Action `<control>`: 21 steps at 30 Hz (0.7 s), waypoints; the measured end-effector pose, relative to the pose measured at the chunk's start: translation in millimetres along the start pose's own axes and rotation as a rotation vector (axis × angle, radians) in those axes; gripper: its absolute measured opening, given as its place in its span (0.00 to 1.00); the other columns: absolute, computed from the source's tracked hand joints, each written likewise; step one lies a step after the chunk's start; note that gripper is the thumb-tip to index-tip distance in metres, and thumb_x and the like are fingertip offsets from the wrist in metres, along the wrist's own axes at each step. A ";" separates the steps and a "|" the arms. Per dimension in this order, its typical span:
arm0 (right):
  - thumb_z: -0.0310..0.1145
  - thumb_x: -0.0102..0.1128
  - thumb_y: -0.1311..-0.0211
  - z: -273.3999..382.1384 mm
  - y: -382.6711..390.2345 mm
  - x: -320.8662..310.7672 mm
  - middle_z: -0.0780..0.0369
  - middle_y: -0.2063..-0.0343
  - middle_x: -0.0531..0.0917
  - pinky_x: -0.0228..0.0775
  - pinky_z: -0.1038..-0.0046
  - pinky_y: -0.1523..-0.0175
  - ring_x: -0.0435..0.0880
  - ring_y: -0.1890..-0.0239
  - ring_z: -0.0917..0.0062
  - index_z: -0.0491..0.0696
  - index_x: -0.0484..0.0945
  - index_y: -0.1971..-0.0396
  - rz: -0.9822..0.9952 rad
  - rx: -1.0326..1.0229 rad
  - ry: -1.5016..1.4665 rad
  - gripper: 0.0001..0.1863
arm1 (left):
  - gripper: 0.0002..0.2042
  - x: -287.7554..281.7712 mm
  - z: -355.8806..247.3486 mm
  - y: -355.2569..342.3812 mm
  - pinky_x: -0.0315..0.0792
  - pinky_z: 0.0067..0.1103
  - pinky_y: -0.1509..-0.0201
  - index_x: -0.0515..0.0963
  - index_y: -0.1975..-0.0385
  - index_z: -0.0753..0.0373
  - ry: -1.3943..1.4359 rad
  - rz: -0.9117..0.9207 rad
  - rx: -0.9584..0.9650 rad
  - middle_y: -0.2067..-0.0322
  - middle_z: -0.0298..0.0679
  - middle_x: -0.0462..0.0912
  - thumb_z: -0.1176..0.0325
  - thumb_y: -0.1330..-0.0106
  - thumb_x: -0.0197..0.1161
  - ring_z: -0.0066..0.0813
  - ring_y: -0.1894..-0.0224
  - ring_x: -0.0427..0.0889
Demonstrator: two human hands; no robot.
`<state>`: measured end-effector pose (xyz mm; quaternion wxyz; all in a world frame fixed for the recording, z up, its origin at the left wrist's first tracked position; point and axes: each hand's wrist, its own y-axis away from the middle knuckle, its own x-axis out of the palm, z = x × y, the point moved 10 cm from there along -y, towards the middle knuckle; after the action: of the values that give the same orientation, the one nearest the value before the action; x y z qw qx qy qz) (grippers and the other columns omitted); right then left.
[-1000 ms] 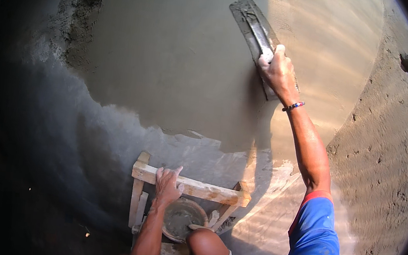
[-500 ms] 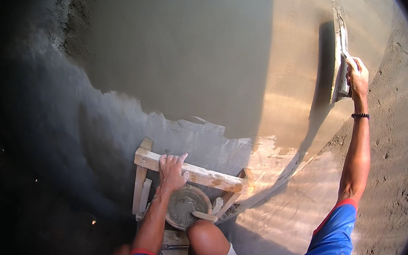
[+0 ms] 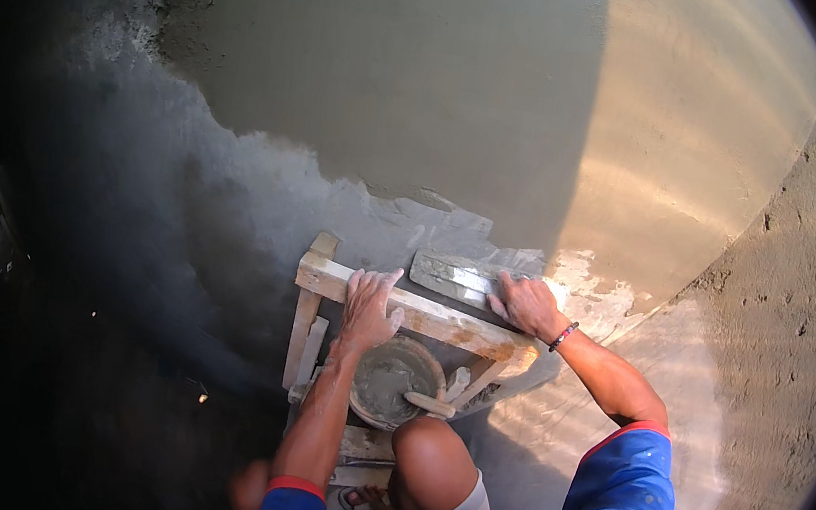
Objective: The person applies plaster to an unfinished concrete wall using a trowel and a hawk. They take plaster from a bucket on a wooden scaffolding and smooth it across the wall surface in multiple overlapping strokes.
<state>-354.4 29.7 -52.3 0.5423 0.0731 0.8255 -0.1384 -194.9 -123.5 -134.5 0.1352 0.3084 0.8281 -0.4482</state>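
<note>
My right hand (image 3: pixel 530 306) grips a plastering float (image 3: pixel 448 277), a long flat grey tool lying lengthwise near the wall, just beyond a wooden frame. Its handle is mostly covered by my fingers. My left hand (image 3: pixel 371 311) rests over the top wooden bar (image 3: pixel 460 331) of that frame, fingers bent across its far edge. Below the bar stands a round bucket (image 3: pixel 357 382) of wet grey mortar. A pale wooden handle (image 3: pixel 429 405) juts over the bucket's near right rim. Smooth damp plaster (image 3: pixel 399 73) covers the upper wall.
Under the plaster's ragged lower edge, the wall surface (image 3: pixel 265 188) is paler. A rough grey wall (image 3: pixel 787 288) meets it at the right, beyond a corner. My bent knee (image 3: pixel 435 460) is close to the bucket, above wooden slats (image 3: pixel 366 444).
My right hand has brought the float from high on the right wall down and left to beside the wooden bar, turning it from upright to nearly level. My left hand stays on the bar.
</note>
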 end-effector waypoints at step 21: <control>0.40 0.58 0.45 103.4 -151.5 -140.4 0.58 0.74 0.85 0.79 0.65 0.61 0.87 0.66 0.64 0.48 0.83 0.72 0.106 -0.508 0.617 0.12 | 0.25 -17.0 18.4 13.8 0.50 0.38 0.29 0.71 0.50 0.63 0.034 -0.021 -0.059 0.51 0.43 0.76 0.76 0.53 0.63 0.43 0.41 0.67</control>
<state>-248.6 -142.0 60.3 0.2762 0.0173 0.9526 0.1267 -174.0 -139.6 -145.4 0.1254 0.3032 0.8464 -0.4195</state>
